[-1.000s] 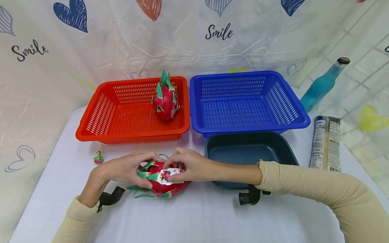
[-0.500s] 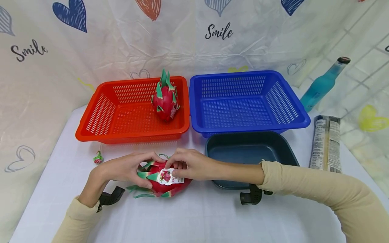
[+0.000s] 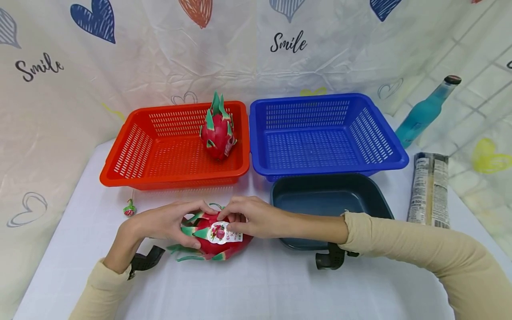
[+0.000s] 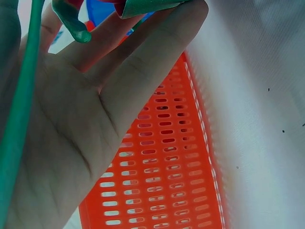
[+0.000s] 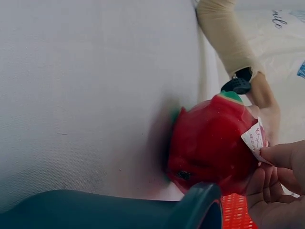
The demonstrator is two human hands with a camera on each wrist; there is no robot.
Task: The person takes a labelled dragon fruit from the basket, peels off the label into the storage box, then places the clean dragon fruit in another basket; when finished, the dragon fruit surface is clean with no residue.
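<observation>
A dragon fruit (image 3: 230, 249) with green-tipped scales lies on the white cloth in front of the red basket. My left hand (image 3: 166, 222) grips its leafy end, thumb on the near side and fingers over the top. A white sticker (image 3: 226, 233) with a fruit picture sits on its upper side. My right hand (image 3: 260, 218) has its thumb on the sticker's edge, with the index finger bent close by. In the right wrist view the thumb and curled fingers hold the sticker (image 5: 253, 138) at the fruit (image 5: 209, 143). Green scales (image 4: 152, 5) show beyond the left palm.
Behind stand a red basket (image 3: 176, 181) holding another dragon fruit (image 3: 218, 135) and a blue basket (image 3: 328, 171). A dark tray (image 3: 332, 178) lies under the right forearm. A blue bottle (image 3: 422, 115) and a long packet (image 3: 429, 191) are at right, a lollipop (image 3: 129, 208) at left.
My right thumb has drawn back slightly up and right across the sticker, so more of its picture shows. The left hand and the dragon fruit have stayed in place.
</observation>
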